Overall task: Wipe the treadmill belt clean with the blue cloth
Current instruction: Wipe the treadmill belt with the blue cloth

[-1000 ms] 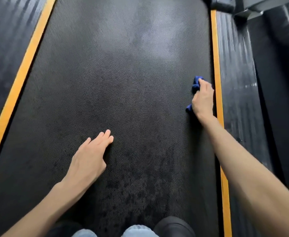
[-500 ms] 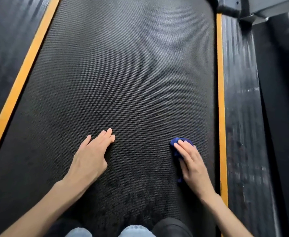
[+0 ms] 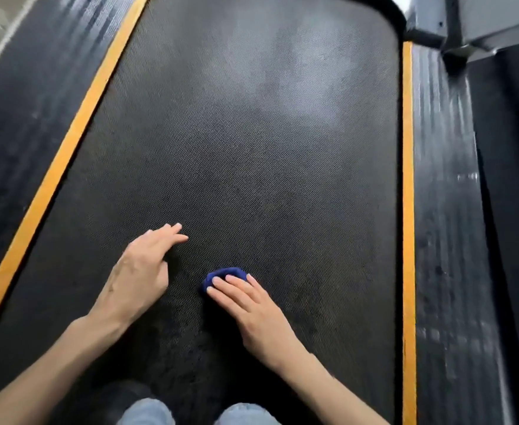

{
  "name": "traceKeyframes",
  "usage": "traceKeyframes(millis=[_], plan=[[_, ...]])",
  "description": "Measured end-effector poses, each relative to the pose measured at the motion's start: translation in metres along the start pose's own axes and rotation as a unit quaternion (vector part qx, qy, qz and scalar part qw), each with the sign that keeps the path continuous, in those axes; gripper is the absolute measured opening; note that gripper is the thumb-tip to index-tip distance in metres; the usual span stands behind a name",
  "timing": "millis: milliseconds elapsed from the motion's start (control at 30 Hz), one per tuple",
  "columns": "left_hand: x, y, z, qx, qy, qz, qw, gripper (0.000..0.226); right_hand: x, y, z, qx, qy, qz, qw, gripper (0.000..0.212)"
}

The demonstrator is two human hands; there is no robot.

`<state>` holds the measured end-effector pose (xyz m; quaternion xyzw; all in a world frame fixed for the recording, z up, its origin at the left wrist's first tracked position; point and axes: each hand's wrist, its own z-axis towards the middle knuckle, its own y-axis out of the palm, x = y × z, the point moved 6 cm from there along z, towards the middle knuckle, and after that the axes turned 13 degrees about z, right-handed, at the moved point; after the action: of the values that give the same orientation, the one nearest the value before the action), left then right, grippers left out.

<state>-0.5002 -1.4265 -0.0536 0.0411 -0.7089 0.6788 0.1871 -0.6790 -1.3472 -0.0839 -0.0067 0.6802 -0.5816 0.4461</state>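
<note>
The black textured treadmill belt fills most of the view. A small bunched blue cloth lies on its near middle part. My right hand presses flat on the cloth with straight fingers, so only the cloth's far edge shows. My left hand rests on the belt just left of the cloth, fingers stretched forward and holding nothing. A pale dusty patch shows on the belt farther ahead.
Orange stripes run along both sides of the belt, with black ribbed side rails outside them. A grey treadmill frame part stands at the top right. My knees in jeans show at the bottom edge.
My right hand slid the cloth from the belt's right edge back toward me and then leftward to the middle. My left hand stayed in place, fingers slightly lifted.
</note>
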Motion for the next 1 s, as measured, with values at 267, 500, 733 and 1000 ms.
traceKeyframes(millis=[267, 500, 733, 1000], plan=[[-0.029, -0.012, -0.002, -0.002, -0.045, 0.029, 0.999, 0.063, 0.153, -0.125, 0.034, 0.221, 0.221, 0.009, 0.950, 0.051], [-0.046, -0.025, -0.024, -0.006, -0.097, 0.022, 0.995, 0.066, 0.087, -0.066, 0.123, 0.241, 0.173, 0.002, 0.955, 0.050], [-0.064, -0.051, -0.041, 0.014, -0.122, 0.022, 0.992, 0.062, -0.023, 0.027, 0.159, -0.132, -0.180, -0.003, 0.975, 0.061], [-0.079, -0.070, -0.087, 0.015, -0.217, 0.004, 0.976, 0.061, 0.089, -0.068, 0.247, 0.209, 0.236, 0.029, 0.949, 0.055]])
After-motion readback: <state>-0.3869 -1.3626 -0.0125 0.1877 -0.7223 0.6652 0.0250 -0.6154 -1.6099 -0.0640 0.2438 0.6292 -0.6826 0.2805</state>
